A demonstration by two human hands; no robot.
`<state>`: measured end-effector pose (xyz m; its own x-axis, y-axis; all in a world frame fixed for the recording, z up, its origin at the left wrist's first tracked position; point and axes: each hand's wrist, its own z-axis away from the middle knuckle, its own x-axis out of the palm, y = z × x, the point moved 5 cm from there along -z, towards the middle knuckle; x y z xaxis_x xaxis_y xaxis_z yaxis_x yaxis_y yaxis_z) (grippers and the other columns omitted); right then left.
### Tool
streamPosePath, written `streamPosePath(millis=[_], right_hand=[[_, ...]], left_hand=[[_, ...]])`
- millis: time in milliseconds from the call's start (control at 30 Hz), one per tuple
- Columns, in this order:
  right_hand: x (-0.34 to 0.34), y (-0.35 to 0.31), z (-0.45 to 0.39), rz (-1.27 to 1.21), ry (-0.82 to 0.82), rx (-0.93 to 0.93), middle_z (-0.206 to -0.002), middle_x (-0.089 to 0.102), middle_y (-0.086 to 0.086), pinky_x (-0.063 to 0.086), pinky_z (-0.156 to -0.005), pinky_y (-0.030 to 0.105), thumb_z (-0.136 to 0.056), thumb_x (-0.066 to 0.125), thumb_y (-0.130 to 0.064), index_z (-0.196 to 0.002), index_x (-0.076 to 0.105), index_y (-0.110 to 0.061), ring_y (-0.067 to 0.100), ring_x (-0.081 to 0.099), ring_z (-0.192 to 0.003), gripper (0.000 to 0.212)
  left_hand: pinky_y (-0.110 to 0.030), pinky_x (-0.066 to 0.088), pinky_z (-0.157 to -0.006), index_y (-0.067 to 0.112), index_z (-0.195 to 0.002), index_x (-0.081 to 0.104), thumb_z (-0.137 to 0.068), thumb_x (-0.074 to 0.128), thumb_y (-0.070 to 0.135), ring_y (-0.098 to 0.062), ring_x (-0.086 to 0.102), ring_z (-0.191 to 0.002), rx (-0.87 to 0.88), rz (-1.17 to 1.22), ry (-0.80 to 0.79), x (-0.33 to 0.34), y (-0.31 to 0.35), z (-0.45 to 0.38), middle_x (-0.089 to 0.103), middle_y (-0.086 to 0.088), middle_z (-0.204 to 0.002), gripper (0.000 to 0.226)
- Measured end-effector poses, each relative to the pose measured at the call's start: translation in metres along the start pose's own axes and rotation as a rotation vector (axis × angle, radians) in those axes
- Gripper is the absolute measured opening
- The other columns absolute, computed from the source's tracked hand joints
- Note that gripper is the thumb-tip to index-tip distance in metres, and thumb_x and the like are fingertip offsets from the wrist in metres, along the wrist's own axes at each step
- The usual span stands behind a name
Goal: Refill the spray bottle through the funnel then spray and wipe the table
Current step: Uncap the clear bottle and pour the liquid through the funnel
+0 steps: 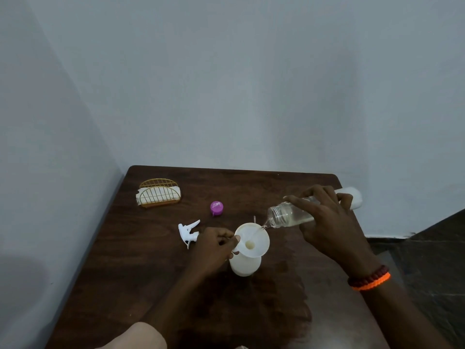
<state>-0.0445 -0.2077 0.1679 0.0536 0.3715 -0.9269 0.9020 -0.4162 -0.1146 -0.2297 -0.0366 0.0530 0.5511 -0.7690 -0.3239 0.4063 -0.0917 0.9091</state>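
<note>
A white spray bottle (245, 267) stands open on the dark wooden table (125, 273), with a white funnel (254, 239) set in its neck. My left hand (214, 245) pinches the funnel's left rim. My right hand (327, 222) grips a clear plastic bottle (284, 215), tipped with its mouth over the funnel's right edge. A thin stream of clear liquid runs from it into the funnel. The white trigger spray head (188, 231) lies on the table left of my left hand.
A purple cap (216, 207) lies behind the funnel. A gold wire holder with white napkins (158, 193) stands at the back left. The table sits in a corner of grey walls, and dark floor shows at the right.
</note>
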Motion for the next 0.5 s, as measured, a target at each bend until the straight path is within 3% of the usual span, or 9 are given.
streamPosePath(millis=[233,400,500], right_hand=[[0.048,-0.012,0.018,-0.201,-0.127,0.097,-0.11,0.052,-0.012,0.026,-0.091,0.037,-0.068,0.082,-0.015,-0.13,0.064,-0.042,0.014,0.048,-0.11,0.07],[0.069,-0.017,0.023,-0.34,-0.086,0.201,-0.1,0.054,-0.017,0.021,-0.085,0.033,-0.074,0.084,-0.022,-0.125,0.066,-0.045,0.007,0.048,-0.1,0.059],[0.073,-0.017,0.027,-0.399,-0.078,0.247,-0.101,0.059,-0.016,0.028,-0.086,0.037,-0.074,0.085,-0.027,-0.124,0.067,-0.042,0.011,0.056,-0.102,0.055]], left_hand=[[-0.028,0.058,-0.062,0.013,-0.095,0.077,-0.094,0.07,0.025,-0.014,0.076,-0.07,0.004,0.003,-0.007,0.001,-0.001,-0.001,0.078,-0.001,-0.077,0.014],[-0.03,0.058,-0.063,0.014,-0.093,0.076,-0.094,0.069,0.027,-0.012,0.074,-0.065,-0.002,0.003,-0.015,0.0,-0.003,-0.001,0.078,-0.001,-0.075,0.014],[-0.029,0.058,-0.063,0.016,-0.095,0.076,-0.094,0.069,0.028,-0.015,0.074,-0.067,-0.009,-0.009,-0.023,-0.001,-0.004,-0.001,0.078,0.001,-0.074,0.014]])
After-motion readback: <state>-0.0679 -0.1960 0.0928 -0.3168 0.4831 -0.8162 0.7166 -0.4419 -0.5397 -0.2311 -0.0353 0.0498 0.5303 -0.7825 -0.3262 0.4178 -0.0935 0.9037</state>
